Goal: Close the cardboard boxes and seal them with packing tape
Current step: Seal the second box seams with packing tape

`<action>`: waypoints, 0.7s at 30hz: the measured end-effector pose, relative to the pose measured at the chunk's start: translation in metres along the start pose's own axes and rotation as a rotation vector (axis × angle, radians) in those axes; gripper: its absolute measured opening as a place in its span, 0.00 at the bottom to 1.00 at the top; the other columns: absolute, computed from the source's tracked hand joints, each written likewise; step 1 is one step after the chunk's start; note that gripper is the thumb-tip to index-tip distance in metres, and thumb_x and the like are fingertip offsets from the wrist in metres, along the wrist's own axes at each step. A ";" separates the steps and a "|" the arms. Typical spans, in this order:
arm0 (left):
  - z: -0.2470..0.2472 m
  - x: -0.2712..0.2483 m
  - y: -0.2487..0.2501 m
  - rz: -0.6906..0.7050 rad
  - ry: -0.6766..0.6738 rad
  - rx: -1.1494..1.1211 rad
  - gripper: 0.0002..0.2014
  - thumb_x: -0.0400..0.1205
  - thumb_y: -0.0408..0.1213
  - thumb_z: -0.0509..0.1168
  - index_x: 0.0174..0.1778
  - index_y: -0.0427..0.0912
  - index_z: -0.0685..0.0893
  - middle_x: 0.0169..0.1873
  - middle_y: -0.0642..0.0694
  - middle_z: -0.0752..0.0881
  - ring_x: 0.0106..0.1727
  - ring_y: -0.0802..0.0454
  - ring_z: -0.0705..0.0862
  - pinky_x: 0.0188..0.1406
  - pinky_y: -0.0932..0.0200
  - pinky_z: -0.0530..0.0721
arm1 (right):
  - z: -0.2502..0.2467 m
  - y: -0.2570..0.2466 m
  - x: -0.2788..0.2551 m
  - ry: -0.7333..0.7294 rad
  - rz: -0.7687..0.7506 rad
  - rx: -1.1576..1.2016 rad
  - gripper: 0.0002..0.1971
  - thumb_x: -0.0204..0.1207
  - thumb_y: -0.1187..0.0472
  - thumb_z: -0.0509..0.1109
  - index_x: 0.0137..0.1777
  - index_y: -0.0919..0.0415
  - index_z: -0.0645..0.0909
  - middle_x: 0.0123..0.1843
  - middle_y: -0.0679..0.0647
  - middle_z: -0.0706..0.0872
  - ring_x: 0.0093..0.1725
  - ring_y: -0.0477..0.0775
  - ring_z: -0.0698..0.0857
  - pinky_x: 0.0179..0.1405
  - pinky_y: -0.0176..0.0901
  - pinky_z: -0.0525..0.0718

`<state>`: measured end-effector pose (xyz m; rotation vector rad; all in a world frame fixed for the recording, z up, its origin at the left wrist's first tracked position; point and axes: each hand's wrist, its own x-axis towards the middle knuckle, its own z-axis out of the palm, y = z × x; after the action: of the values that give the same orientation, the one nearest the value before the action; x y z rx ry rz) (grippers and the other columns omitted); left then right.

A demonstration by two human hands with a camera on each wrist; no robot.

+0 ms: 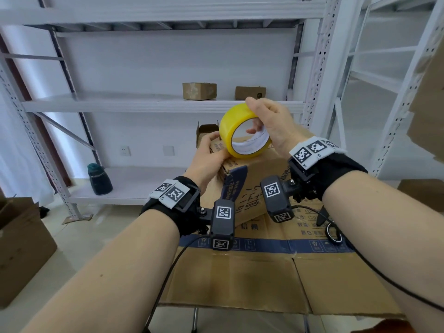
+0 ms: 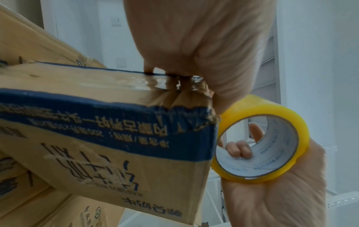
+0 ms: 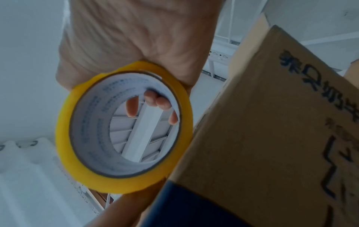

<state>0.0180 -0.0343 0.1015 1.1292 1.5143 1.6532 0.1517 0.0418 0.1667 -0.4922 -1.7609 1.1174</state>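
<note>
Sealing step: the person works on the upper box (image 1: 249,186), which lies on a bigger flat box (image 1: 264,272) in front of them.
Right hand: the right hand (image 1: 271,123) holds the tape roll (image 1: 242,131) in the air, fingers through the core and thumb over the outer rim; this grip is closed around the roll.
Left hand: the left hand (image 1: 211,157) rests on the far top corner of the upper box; its fingers press down on the edge there, and in the left wrist view they sit on a wrinkled glossy patch that looks like tape.
Tape roll place: just above and beside the far corner of the upper box, touching or almost touching the left hand.
Free end of tape: I cannot tell for sure if a strip runs from the roll to the box; the film is clear and the pictures are blurred there.
Done so far: the top of the upper box appears closed, and some tape seems fixed at the corner.
Left to do: in my judgement, the strip must be pulled along the seam, pressed flat and cut; scissors (image 1: 329,224) lie on the flat box near the right wrist.
Other boxes: an open box (image 1: 206,131) stands behind the hands and two small boxes (image 1: 199,91) sit on the shelf (image 1: 108,103); whether those are sealed I cannot see.
</note>
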 end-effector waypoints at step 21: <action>-0.010 -0.001 0.001 -0.034 -0.038 -0.009 0.30 0.78 0.36 0.72 0.75 0.48 0.69 0.53 0.45 0.83 0.42 0.58 0.83 0.23 0.75 0.78 | 0.016 -0.018 0.016 -0.203 -0.103 -0.442 0.08 0.77 0.59 0.70 0.46 0.64 0.86 0.33 0.47 0.80 0.31 0.34 0.76 0.33 0.25 0.75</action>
<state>0.0099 -0.0395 0.1027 1.1173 1.4926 1.6057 0.1332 0.0368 0.1883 -0.5577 -2.1992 0.7227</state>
